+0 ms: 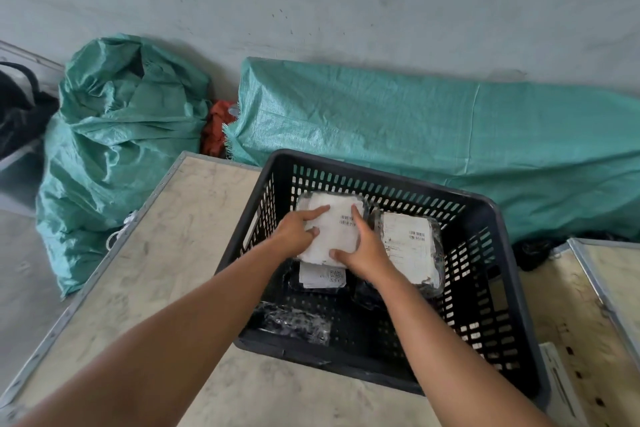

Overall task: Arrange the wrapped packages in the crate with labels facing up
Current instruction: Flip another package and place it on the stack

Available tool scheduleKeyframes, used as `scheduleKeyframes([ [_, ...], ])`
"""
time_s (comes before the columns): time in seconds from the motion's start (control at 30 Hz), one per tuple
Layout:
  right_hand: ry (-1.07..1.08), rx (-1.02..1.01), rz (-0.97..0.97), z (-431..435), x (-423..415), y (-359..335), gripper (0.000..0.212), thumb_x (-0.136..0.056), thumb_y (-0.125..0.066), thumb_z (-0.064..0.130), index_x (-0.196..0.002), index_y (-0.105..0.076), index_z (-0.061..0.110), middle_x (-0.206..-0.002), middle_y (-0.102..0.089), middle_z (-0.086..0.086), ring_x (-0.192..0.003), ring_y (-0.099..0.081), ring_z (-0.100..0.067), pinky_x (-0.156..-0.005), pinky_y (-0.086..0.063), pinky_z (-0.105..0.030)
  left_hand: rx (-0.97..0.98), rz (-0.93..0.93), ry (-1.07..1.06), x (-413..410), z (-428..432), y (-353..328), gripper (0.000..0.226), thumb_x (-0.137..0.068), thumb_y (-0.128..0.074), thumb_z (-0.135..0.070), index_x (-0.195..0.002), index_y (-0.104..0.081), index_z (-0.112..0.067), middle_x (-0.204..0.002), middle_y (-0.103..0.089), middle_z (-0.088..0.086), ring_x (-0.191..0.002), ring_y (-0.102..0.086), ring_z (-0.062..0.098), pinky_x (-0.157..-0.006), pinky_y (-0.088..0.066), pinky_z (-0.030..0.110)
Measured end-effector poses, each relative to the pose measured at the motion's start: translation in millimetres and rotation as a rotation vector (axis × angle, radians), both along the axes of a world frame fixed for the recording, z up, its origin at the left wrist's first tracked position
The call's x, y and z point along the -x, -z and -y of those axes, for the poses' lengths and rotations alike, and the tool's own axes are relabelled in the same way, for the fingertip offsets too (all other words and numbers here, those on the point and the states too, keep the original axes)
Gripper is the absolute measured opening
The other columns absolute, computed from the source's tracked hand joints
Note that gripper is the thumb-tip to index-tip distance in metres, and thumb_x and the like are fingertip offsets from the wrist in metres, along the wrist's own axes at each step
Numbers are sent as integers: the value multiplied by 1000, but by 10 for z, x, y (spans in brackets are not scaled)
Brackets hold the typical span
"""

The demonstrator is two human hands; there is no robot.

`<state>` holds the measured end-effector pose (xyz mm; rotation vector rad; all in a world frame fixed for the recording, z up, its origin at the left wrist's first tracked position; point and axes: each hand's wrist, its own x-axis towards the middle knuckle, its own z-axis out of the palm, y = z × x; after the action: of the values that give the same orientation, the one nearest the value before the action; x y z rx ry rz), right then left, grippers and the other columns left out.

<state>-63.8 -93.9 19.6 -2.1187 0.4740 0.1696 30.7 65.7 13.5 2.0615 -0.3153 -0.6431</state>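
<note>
A black slotted crate (pixel 485 218) stands on a pale table. Inside, at the back left, lies a wrapped package (pixel 334 225) with its white barcode label up. My left hand (pixel 298 230) rests on its left side, fingers spread over the label. My right hand (pixel 363 246) grips its right edge, thumb on the near corner. A second package (pixel 410 246), label up, lies to the right of it. Under the held one, a third package (pixel 322 276) shows a QR label. A dark wrapped package (pixel 294 321) without a visible label lies at the crate's near left.
The crate sits on a pale board table (pixel 166 253) with a metal rim. Behind it, green woven sacks (pixel 114 135) and a long green-covered bundle (pixel 433 128) lie against the wall. Another board surface (pixel 609 274) is at the right.
</note>
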Motion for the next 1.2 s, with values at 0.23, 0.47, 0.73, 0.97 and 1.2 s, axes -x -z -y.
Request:
scheduleKeyframes([
  [0.23,-36,213,-178,-95,-83,269,106,-88,-80,28,-164,-6,31,-154,-48,-11,-133,-54,-30,-105,-45,-37,-102,10,110,-94,-16,417,69,-98,-64,-8,-149,-42,-50,-152,-41,16,-68,-58,12,-52,-50,19],
  [0.47,-37,261,-272,-108,-131,351,106,-89,-79,28,-164,-4,29,-153,-50,-12,-129,-57,-29,-100,-48,-34,-278,-37,263,-62,-93,575,97,-90,-74,-16,-152,-14,-62,-168,8,15,-153,-16,36,-120,-31,45],
  [0.73,-69,231,-298,-139,-48,343,97,-99,-67,25,-164,5,26,-156,-44,-18,-136,-50,-34,-108,-44,-39,-380,7,276,24,0,570,100,-94,-70,-15,-154,-2,-57,-163,28,16,-153,-18,35,-100,-45,29],
  [0.97,-75,226,-290,-155,13,322,91,-101,-63,26,-164,2,20,-157,-39,-24,-141,-44,-38,-113,-39,-42,-386,26,264,63,16,510,97,-95,-68,-14,-157,-4,-53,-164,25,18,-143,-43,30,-83,-45,21],
  [1.2,-54,252,-298,-170,-28,191,88,-99,-67,26,-164,-9,16,-162,-34,-17,-144,-41,-35,-113,-39,-39,-399,73,223,107,27,393,87,-92,-73,-13,-160,-23,-39,-167,-2,20,-144,-36,37,-106,-46,36],
])
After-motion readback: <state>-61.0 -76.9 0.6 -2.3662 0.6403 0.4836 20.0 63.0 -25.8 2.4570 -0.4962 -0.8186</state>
